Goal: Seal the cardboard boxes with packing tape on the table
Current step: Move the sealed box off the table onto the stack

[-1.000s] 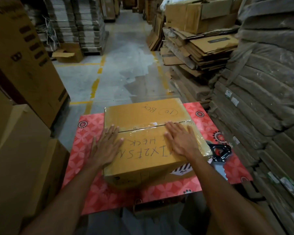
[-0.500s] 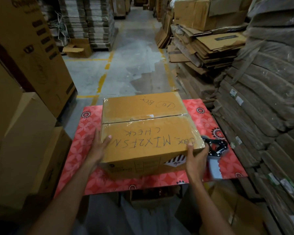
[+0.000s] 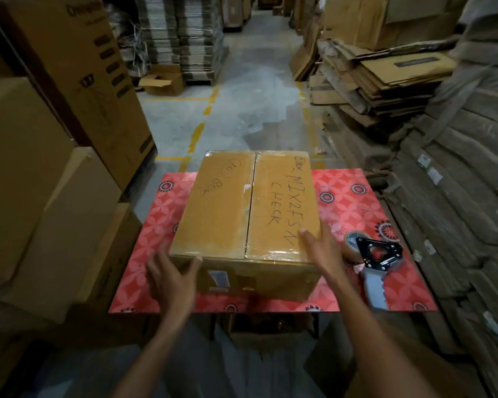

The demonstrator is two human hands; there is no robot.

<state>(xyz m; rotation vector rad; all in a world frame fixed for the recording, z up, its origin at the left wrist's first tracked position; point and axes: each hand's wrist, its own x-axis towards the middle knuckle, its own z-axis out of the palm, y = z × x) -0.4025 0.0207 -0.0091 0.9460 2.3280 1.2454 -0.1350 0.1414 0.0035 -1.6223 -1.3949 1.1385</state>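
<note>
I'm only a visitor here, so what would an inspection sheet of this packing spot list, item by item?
Surface: red patterned table.
Job's things: cardboard box on the table, glossy tape over its top seam; tape dispenser lying to its right, apart from it.
Clutter: small open carton on the aisle floor.
Hands: left hand open at the box's near left corner, blurred; right hand open, fingers on its near right corner.
Cables: nothing seen.
Surroundings: large cartons stacked left, flattened cardboard piled right, concrete floor with yellow lines.
</note>
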